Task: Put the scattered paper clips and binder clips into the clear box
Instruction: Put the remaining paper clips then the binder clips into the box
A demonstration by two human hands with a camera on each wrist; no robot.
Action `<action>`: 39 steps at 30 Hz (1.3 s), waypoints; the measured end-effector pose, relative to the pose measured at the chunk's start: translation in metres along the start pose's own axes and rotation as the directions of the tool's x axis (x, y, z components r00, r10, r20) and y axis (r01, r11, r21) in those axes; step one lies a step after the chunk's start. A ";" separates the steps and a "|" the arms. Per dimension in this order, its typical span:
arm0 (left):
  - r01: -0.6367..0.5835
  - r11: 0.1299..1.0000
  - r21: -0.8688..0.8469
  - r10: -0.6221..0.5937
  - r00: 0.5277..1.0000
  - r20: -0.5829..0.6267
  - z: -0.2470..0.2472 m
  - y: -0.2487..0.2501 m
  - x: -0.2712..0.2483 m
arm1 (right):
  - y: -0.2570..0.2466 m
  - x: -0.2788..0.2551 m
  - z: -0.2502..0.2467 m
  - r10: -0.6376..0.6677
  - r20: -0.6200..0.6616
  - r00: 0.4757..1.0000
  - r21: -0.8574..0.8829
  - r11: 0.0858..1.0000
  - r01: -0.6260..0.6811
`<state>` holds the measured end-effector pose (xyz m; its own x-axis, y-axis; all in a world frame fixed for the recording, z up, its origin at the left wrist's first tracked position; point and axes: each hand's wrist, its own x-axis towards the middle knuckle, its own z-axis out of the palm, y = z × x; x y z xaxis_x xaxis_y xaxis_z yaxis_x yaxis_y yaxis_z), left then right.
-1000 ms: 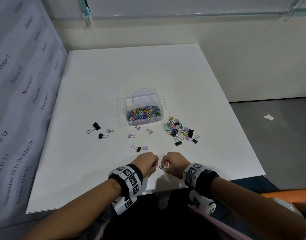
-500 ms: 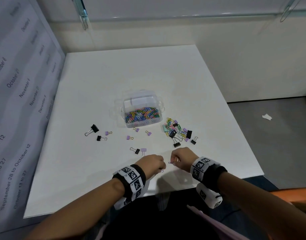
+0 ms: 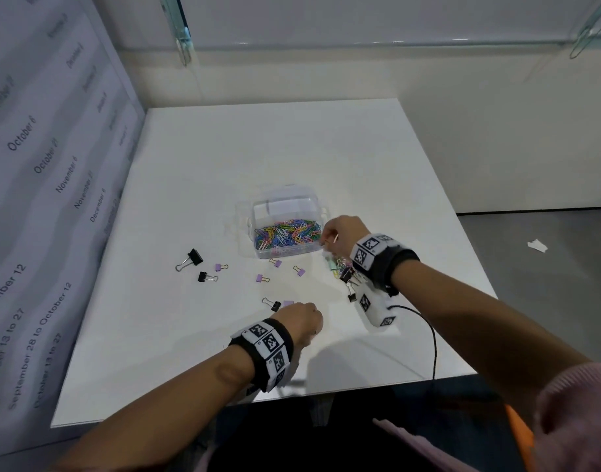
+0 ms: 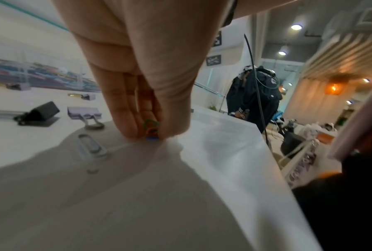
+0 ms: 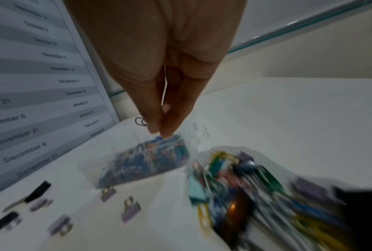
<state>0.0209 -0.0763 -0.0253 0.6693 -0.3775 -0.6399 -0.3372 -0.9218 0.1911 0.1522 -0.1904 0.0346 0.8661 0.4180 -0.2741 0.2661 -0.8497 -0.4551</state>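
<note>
the white square table lies bare beyond the clear plastic box of coloured clips. the right hand pinches a pale clip at its near-right rim; the left hand pinches coloured paper clips near the front edge.

**Counts by kind.** One clear box holds coloured paper clips, too many to count. On one white table, five purple binder clips and three black binder clips lie singly. Two more black ones show at the edge of one mixed heap, the rest of it hidden behind a wrist. One pale paper clip lies loose. There are two hands: the left hand pinches at least two small clips, and the right hand pinches one thin clip. Each wrist has one of two wristbands.
</note>
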 end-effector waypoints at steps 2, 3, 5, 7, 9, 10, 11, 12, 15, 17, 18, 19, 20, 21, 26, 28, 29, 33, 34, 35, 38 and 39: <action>-0.010 0.998 -0.056 0.010 1.000 -0.009 -0.004 0.000 0.001 | -0.008 0.016 -0.008 -0.030 -0.061 0.998 0.010 0.999 0.031; -0.004 0.996 -0.087 0.002 1.000 -0.019 -0.004 -0.001 0.002 | -0.011 0.022 -0.010 -0.039 -0.075 0.996 0.014 0.999 0.040; -0.002 0.989 -0.149 0.000 1.000 -0.017 -0.003 -0.002 0.003 | -0.014 0.029 -0.011 -0.038 -0.067 0.997 0.023 0.999 0.039; -0.020 0.986 -0.167 0.015 0.999 -0.033 0.001 -0.004 0.003 | -0.013 0.028 -0.008 -0.028 -0.055 0.998 0.029 0.999 0.030; -0.034 0.985 -0.171 0.027 0.999 -0.048 0.002 -0.007 0.002 | -0.008 0.022 -0.001 -0.026 -0.040 0.999 0.037 0.999 0.028; -0.045 0.982 -0.186 0.034 0.997 -0.065 0.002 -0.010 0.002 | -0.005 0.017 0.004 -0.026 -0.025 0.999 0.044 0.999 0.027; -0.042 0.974 -0.221 0.025 0.997 -0.079 0.001 -0.014 0.001 | -0.001 0.011 0.009 -0.027 -0.009 1.000 0.056 0.998 0.028; -0.037 0.967 -0.253 0.014 0.996 -0.094 -0.002 -0.019 0.001 | 0.003 0.005 0.015 -0.029 0.003 1.000 0.068 0.997 0.028; -0.020 0.940 -0.341 -0.046 0.982 -0.184 -0.024 -0.040 -0.004 | 0.016 -0.014 0.036 -0.041 0.018 0.999 0.078 0.996 0.040; -0.009 0.926 -0.377 -0.096 0.961 -0.259 -0.047 -0.056 -0.006 | 0.021 -0.027 0.050 -0.064 0.065 0.996 0.065 0.996 0.060; -0.010 0.923 -0.384 -0.115 0.947 -0.302 -0.059 -0.065 -0.005 | 0.020 -0.034 0.056 -0.079 0.118 0.990 0.050 0.996 0.073; -0.004 0.920 -0.392 -0.144 0.926 -0.348 -0.070 -0.072 -0.004 | 0.018 -0.041 0.061 -0.099 0.189 0.977 0.026 0.995 0.096; 0.003 0.914 -0.407 -0.176 0.904 -0.390 -0.080 -0.080 -0.002 | 0.014 -0.047 0.066 -0.123 0.271 0.955 -0.002 0.992 0.128; 0.015 0.903 -0.429 -0.217 0.879 -0.425 -0.089 -0.087 -0.001 | 0.008 -0.052 0.071 -0.149 0.346 0.926 -0.024 0.986 0.167; 0.070 0.848 -0.526 -0.352 0.816 -0.459 -0.102 -0.108 0.011 | -0.021 -0.061 0.094 -0.244 0.439 0.865 0.042 0.967 0.252; 0.102 0.843 -0.529 -0.377 0.812 -0.445 -0.098 -0.109 0.014 | -0.028 -0.057 0.100 -0.248 0.435 0.866 0.068 0.968 0.243; 0.117 0.844 -0.523 -0.383 0.814 -0.437 -0.095 -0.109 0.015 | -0.029 -0.055 0.102 -0.250 0.439 0.863 0.067 0.967 0.246; 0.075 0.873 -0.482 -0.324 0.828 -0.458 -0.076 -0.102 0.013 | -0.027 -0.054 0.103 -0.253 0.436 0.864 0.050 0.965 0.258; 0.049 0.887 -0.459 -0.291 0.830 -0.475 -0.072 -0.100 0.012 | -0.025 -0.054 0.104 -0.245 0.420 0.874 0.056 0.968 0.244; 0.021 0.903 -0.429 -0.254 0.832 -0.493 -0.070 -0.096 0.011 | -0.023 -0.055 0.104 -0.232 0.405 0.884 0.059 0.972 0.228; -0.091 0.939 -0.332 -0.118 0.820 -0.559 -0.066 -0.080 0.013 | -0.017 -0.058 0.104 -0.187 0.391 0.901 0.048 0.982 0.182; -0.120 0.944 -0.308 -0.081 0.820 -0.567 -0.066 -0.074 0.015 | -0.014 -0.059 0.103 -0.174 0.394 0.902 0.039 0.984 0.173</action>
<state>0.0989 -0.0196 0.0001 0.9512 -0.2849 -0.1181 -0.1946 -0.8516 0.4867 0.0534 -0.1698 -0.0298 0.5685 0.6515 -0.5023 0.3950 -0.7518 -0.5280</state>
